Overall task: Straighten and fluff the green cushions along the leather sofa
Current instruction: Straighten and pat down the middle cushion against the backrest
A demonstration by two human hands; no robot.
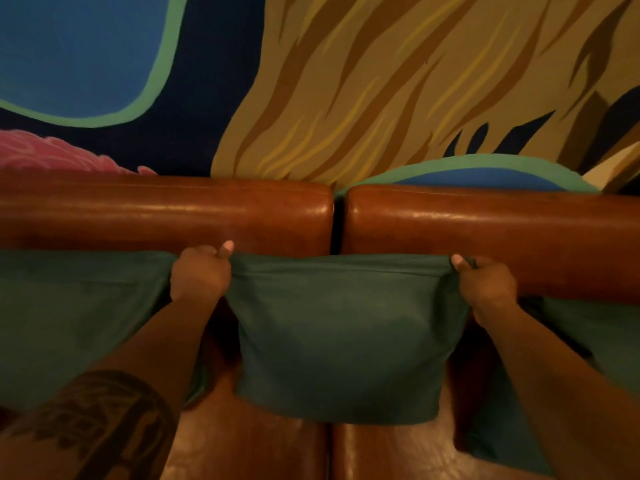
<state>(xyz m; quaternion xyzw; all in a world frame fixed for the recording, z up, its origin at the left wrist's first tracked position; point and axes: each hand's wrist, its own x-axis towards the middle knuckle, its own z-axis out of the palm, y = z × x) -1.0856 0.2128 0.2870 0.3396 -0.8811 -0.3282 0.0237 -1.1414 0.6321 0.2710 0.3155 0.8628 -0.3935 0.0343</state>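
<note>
A green cushion (pixel 343 337) stands upright against the back of the brown leather sofa (pixel 166 213), over the gap between two sofa sections. My left hand (pixel 201 275) pinches its top left corner, thumb up. My right hand (pixel 485 282) pinches its top right corner. The top edge sags slightly between them. A second green cushion (pixel 69 317) leans against the backrest at the left, partly behind my left forearm. A third green cushion (pixel 595 341) sits at the right, mostly hidden by my right arm.
A painted wall mural (pixel 381 81) in blue, green, tan and pink rises right behind the sofa back. The leather seat (pixel 249 445) shows below the cushions, with a seam running down between the two sections.
</note>
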